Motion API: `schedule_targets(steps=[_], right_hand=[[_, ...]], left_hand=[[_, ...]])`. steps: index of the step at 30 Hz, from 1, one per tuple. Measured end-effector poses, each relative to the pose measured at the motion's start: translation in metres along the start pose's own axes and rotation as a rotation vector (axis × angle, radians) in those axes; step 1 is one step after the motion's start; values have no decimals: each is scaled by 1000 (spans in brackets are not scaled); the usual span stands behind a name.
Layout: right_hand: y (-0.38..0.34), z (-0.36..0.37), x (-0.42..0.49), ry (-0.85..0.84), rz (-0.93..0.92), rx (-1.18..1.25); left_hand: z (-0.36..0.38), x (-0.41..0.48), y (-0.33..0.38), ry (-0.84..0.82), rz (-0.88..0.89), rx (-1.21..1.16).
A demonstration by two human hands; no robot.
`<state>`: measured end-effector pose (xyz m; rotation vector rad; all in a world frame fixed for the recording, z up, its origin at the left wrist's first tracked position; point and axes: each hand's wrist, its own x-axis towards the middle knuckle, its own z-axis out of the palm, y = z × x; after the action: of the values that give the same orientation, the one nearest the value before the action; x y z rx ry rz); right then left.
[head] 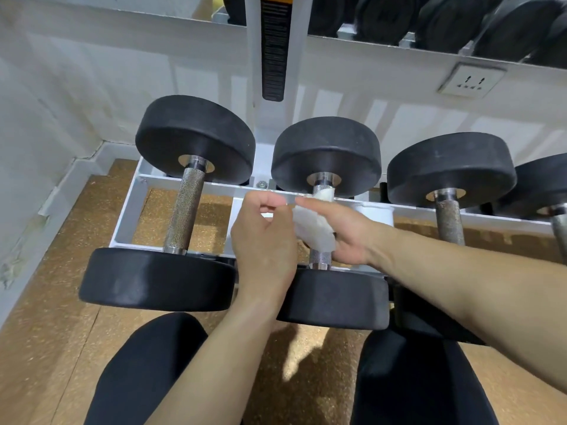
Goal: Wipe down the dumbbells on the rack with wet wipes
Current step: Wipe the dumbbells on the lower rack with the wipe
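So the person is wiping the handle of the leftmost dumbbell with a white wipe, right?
Not quite. The white wipe is on the handle of the second dumbbell from the left, as the head view shows; the leftmost dumbbell is untouched.

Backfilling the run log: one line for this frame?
wet wipe round second-from-left dumbbell handle | right hand holds it | left hand curled at its edge, grip unclear

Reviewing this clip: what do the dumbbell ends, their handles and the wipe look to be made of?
Dumbbell ends: matte black, likely rubber, dull and lightly scuffed.
Handles: shiny metal, probably steel, with a knurled crosshatch.
Wipe: thin white cloth, crumpled and slightly translucent.
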<state>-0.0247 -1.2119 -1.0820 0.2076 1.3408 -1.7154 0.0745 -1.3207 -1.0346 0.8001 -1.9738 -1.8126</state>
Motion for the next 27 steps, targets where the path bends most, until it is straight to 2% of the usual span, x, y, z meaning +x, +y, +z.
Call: schedule_targets(steps=[3, 5, 8, 10, 14, 17, 19, 23, 25, 27], right_hand=[[10, -3, -13, -24, 73, -31], [12, -4, -23, 17, 85, -124], [7, 3, -35, 120, 90, -305], [0, 7, -34, 227, 45, -343], [-21, 10, -24, 301, -89, -231], [-27, 14, -14, 379, -146, -62], [-24, 19, -10, 388, -182, -57], [-16, 17, -15, 392, -223, -268], [-14, 11, -25, 361, -162, -409], [-11, 5, -37, 318, -74, -609]], left_hand=[[1, 1, -1, 6, -30, 6], [2, 3, -1, 0, -18, 32], [3, 5, -3, -80, -20, 125], [4, 8, -4, -157, -38, 204], [7, 11, -4, -328, -121, 272], [8, 13, -3, -349, -179, 260], [8, 14, -2, -337, -194, 206], [7, 19, -7, -295, -180, 174], [6, 27, -12, -291, -132, 201], [3, 36, -16, -365, -92, 283]])
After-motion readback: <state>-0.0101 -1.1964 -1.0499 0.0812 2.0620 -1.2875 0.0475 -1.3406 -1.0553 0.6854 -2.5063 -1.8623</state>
